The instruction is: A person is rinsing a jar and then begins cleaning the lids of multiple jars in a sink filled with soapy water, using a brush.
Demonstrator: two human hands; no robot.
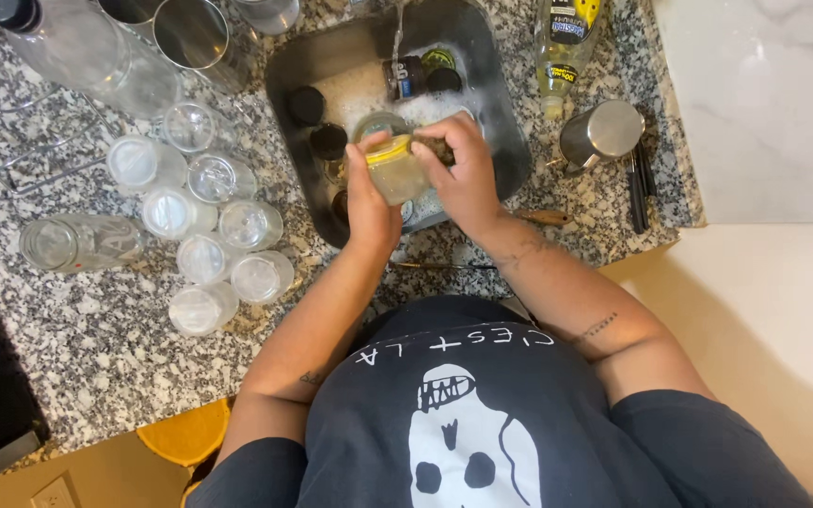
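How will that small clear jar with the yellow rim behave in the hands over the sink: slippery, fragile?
The small clear jar with the yellow rim looks like glass, so probably stiff and breakable. Foam in the dark sink suggests it is likely slippery. The left hand wraps it while the right hand presses a sponge against it.

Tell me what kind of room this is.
Probably a home kitchen: a dark soapy sink set in a speckled granite countertop, a yellow bottle of dish soap, and clear glass jars standing upside down.
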